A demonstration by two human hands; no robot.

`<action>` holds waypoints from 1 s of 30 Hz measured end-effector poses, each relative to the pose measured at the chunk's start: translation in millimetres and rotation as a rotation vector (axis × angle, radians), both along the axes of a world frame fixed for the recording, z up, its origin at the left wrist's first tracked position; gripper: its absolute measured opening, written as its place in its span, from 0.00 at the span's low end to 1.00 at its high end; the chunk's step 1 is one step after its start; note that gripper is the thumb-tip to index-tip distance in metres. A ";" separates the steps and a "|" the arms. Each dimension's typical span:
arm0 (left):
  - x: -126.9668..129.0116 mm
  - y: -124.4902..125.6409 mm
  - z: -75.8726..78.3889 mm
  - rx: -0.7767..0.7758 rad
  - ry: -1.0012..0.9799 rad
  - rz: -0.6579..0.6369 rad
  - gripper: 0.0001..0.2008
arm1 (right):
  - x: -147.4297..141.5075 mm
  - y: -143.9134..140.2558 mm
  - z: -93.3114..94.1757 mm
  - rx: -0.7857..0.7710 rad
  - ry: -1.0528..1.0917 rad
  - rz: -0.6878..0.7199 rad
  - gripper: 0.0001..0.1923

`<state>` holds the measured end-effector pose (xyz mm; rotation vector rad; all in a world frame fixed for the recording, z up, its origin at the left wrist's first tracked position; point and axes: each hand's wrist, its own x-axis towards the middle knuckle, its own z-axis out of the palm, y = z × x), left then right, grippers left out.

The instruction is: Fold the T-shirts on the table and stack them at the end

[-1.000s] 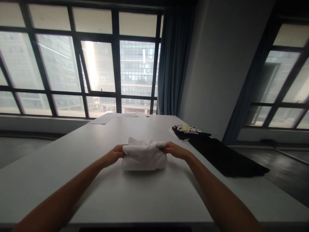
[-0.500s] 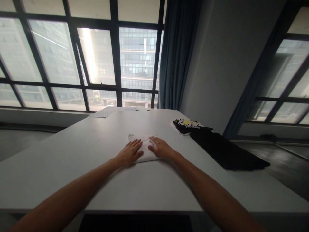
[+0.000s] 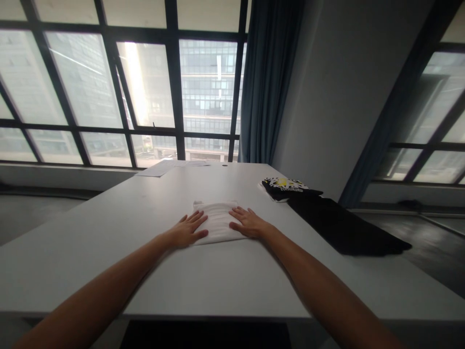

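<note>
White folded cloth (image 3: 218,225) lies flat at the centre of the frame on a smooth white tabletop (image 3: 218,281). Left hand (image 3: 186,230) and right hand (image 3: 250,224), apart from each other, rest palm-down over its two sides, fingers spread. Right of centre, a folded black garment (image 3: 278,194) with yellow-and-white print bears pale block lettering (image 3: 292,189), too blurred to read.

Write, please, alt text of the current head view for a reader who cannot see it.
Two bare hands rest flat on a folded white cloth on a white table. At right lie a plain black cloth and a black cloth with yellow-and-white print; beyond are dark-framed windows.
</note>
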<state>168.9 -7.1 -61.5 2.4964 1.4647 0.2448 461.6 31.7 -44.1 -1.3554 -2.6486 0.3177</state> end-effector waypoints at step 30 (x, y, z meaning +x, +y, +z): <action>-24.7 9.2 33.8 -0.118 -0.812 0.063 0.26 | 19.0 4.4 36.0 -0.074 0.599 -0.026 0.14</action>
